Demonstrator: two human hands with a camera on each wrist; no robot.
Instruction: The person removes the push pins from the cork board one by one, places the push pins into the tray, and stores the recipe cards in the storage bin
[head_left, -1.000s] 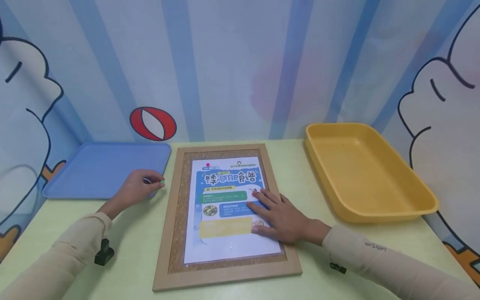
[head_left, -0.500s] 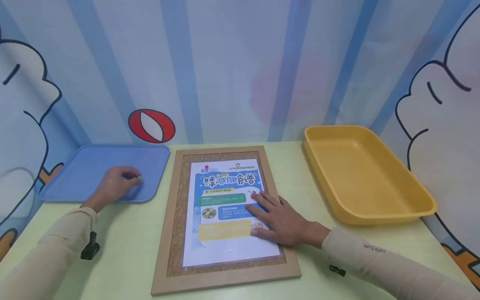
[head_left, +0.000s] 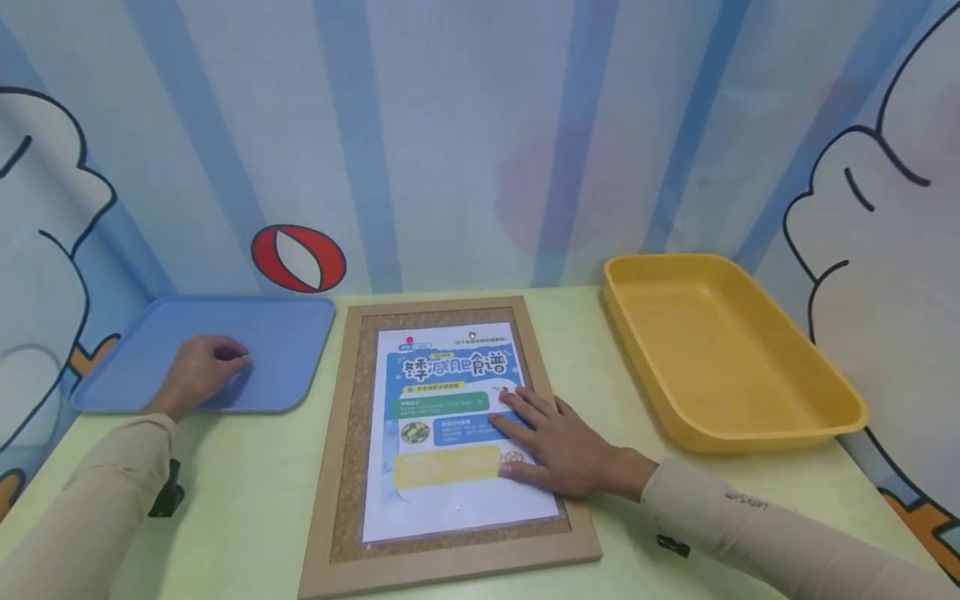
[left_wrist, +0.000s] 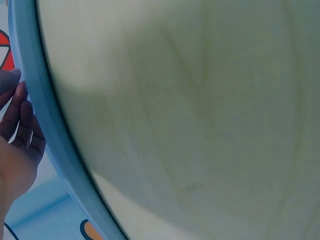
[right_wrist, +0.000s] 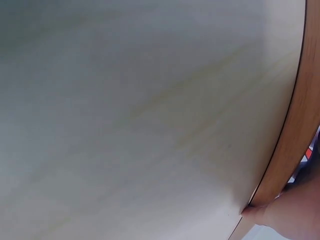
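Left hand [head_left: 197, 372] has shifted left, pinching a green speck [head_left: 245, 357] I barely discern — right hand [head_left: 561, 450], below centre, fingers apart, hides the poster's [head_left: 442, 433] edge.

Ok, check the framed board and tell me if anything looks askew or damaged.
The printed sheet looks slightly off-centre on the framed corkboard: in the head view it lies nearer the right side, leaving a wider cork strip on the left. No damage shows.

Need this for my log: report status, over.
Left hand above blue rectangular tray, pinching tiny green item. Right hand covering part of blue-white printed paper sheet on rectangular wood-framed corkboard. No other obstruction seen.
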